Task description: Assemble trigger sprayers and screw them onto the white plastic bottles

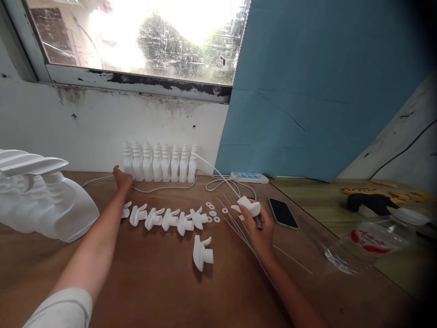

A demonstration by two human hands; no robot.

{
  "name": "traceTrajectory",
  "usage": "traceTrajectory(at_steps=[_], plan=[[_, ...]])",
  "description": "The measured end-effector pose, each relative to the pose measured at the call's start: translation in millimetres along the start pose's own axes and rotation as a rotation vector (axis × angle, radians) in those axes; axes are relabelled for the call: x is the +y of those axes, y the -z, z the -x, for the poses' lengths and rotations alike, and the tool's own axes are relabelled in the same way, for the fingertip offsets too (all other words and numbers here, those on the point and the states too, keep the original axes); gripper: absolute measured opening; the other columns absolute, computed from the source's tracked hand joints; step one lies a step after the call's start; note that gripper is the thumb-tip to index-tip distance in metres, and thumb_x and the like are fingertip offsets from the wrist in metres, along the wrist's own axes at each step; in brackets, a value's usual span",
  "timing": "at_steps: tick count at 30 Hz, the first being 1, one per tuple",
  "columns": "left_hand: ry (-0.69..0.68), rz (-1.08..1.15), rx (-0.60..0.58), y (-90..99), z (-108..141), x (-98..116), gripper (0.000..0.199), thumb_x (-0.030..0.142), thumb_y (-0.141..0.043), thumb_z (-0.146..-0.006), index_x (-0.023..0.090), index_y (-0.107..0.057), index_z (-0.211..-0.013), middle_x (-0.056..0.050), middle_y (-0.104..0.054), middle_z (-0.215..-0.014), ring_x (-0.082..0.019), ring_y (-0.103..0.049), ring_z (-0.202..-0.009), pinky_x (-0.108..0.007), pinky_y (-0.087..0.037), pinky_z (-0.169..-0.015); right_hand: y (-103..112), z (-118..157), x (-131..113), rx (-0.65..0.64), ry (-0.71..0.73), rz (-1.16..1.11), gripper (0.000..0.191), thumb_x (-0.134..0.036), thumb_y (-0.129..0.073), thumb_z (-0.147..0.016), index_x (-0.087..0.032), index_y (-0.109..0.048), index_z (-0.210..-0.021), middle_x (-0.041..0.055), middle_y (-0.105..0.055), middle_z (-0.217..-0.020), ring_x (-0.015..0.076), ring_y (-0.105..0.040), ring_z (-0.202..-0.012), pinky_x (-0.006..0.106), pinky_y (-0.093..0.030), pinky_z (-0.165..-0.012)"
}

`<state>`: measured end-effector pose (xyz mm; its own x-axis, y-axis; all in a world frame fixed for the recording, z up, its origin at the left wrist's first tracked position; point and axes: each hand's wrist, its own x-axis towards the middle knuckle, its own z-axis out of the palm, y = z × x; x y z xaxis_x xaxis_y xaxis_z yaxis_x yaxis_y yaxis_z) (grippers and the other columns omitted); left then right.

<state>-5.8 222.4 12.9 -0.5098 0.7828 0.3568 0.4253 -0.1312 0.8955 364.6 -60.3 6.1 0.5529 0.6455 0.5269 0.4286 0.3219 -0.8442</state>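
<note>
My left hand (pixel 122 176) is at the left end of a row of white bottles (pixel 157 164) against the wall; its fingers are bent, and whether they grip the end bottle is not clear. In my right hand (pixel 260 228) is a white spray head (pixel 249 206) with a thin white tube (pixel 215 167) rising from it to the upper left; a dark object shows under the fingers. Several white spray heads (pixel 170 219) lie in a row on the brown table, and a single one (pixel 202 253) lies nearer me. White rings (pixel 212 213) are scattered beside the row.
Thin tubes (pixel 239 232) lie under my right hand. A phone (pixel 283 213), a power strip (pixel 250 177) with its cable and a clear plastic bottle (pixel 368 243) are on the right. Large white bottles (pixel 44 205) lie at the far left.
</note>
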Motion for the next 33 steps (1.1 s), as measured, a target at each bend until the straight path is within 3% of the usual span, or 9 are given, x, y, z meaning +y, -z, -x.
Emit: traceTrajectory(at_steps=[5, 8, 10, 12, 16, 20, 24, 28, 33], plan=[[-0.042, 0.135, 0.079, 8.5, 40.0, 46.6, 0.045, 0.003, -0.044, -0.073, 0.015, -0.035, -0.116, -0.012, -0.052, -0.115, -0.015, -0.062, -0.089, -0.027, -0.052, -0.078, -3.0, 9.5, -3.3, 0.017, 0.059, 0.052, 0.037, -0.042, -0.065, -0.079, -0.018, -0.062, -0.106, 0.0052, -0.064, -0.092, 0.0187, -0.059, -0.075, 0.030, -0.050, -0.065], [-0.125, 0.537, -0.247, 28.5, 111.3, 72.8, 0.036, 0.011, -0.048, -0.076, 0.020, -0.038, -0.109, -0.004, -0.055, -0.098, -0.011, -0.059, -0.067, -0.023, -0.051, -0.060, -5.5, 20.1, -6.8, 0.045, 0.242, 0.184, 0.031, -0.036, -0.066, -0.078, -0.019, -0.062, -0.103, 0.0049, -0.063, -0.090, 0.0180, -0.058, -0.073, 0.030, -0.050, -0.066], [-0.119, 0.697, -0.602, 49.2, 171.6, 78.4, 0.029, 0.017, -0.054, -0.079, 0.021, -0.042, -0.105, -0.001, -0.055, -0.090, -0.011, -0.058, -0.064, -0.024, -0.050, -0.057, -9.3, 28.7, -8.8, 0.016, 0.384, 0.247, 0.031, -0.031, -0.067, -0.077, -0.020, -0.060, -0.106, 0.0051, -0.063, -0.090, 0.0173, -0.057, -0.070, 0.030, -0.049, -0.064], [-0.047, 0.779, -0.923, 70.1, 227.8, 72.6, 0.028, 0.026, -0.056, -0.084, 0.022, -0.043, -0.109, -0.004, -0.055, -0.094, -0.015, -0.061, -0.073, -0.026, -0.052, -0.058, -15.8, 38.8, -11.6, -0.061, 0.508, 0.287, 0.034, -0.027, -0.066, -0.079, -0.021, -0.057, -0.111, 0.0062, -0.063, -0.092, 0.0184, -0.058, -0.070, 0.031, -0.049, -0.064], [0.040, 0.838, -1.242, 94.4, 293.1, 45.1, 0.052, 0.035, -0.063, -0.083, 0.027, -0.040, -0.129, -0.011, -0.049, -0.124, -0.024, -0.057, -0.105, -0.034, -0.054, -0.076, -36.1, 62.5, -24.5, -0.340, 0.752, 0.347, 0.042, -0.028, -0.058, -0.085, -0.023, -0.051, -0.126, 0.0097, -0.064, -0.097, 0.0246, -0.061, -0.083, 0.037, -0.050, -0.071], [0.060, 0.903, -1.268, 93.7, 299.8, 28.5, 0.067, 0.042, -0.067, -0.079, 0.028, -0.036, -0.137, -0.011, -0.049, -0.130, -0.027, -0.050, -0.119, -0.041, -0.045, -0.097, -55.3, 82.0, -40.8, -0.595, 0.913, 0.372, 0.053, -0.027, -0.050, -0.090, -0.020, -0.038, -0.141, 0.0116, -0.064, -0.106, 0.0255, -0.061, -0.088, 0.039, -0.052, -0.075], [0.132, 0.843, -1.068, 89.0, 285.3, 26.6, 0.052, 0.047, -0.066, -0.079, 0.023, -0.049, -0.122, -0.008, -0.059, -0.112, -0.021, -0.058, -0.102, -0.032, -0.051, -0.083, -56.3, 81.8, -38.3, -0.698, 1.035, 0.306, 0.052, -0.021, -0.048, -0.092, -0.020, -0.037, -0.143, 0.0123, -0.064, -0.112, 0.0235, -0.064, -0.092, 0.036, -0.053, -0.075], [0.132, 0.681, -1.070, 90.9, 272.9, 27.4, 0.044, 0.055, -0.060, -0.080, 0.013, -0.057, -0.096, -0.003, -0.059, -0.072, -0.014, -0.055, -0.062, -0.023, -0.044, -0.051, -42.9, 68.0, -23.6, -0.552, 1.204, 0.357, 0.045, -0.013, -0.050, -0.090, -0.025, -0.050, -0.134, 0.0089, -0.068, -0.105, 0.0243, -0.065, -0.100, 0.042, -0.049, -0.086], [0.068, 0.636, -1.124, 93.8, 272.1, 26.8, 0.043, 0.054, -0.059, -0.081, 0.014, -0.059, -0.098, -0.002, -0.060, -0.071, -0.009, -0.049, -0.053, -0.019, -0.035, -0.044, -39.5, 61.8, -20.5, -0.529, 1.191, 0.496, 0.036, -0.013, -0.050, -0.090, -0.025, -0.058, -0.123, 0.0086, -0.067, -0.109, 0.0258, -0.060, -0.109, 0.051, -0.039, -0.099]])
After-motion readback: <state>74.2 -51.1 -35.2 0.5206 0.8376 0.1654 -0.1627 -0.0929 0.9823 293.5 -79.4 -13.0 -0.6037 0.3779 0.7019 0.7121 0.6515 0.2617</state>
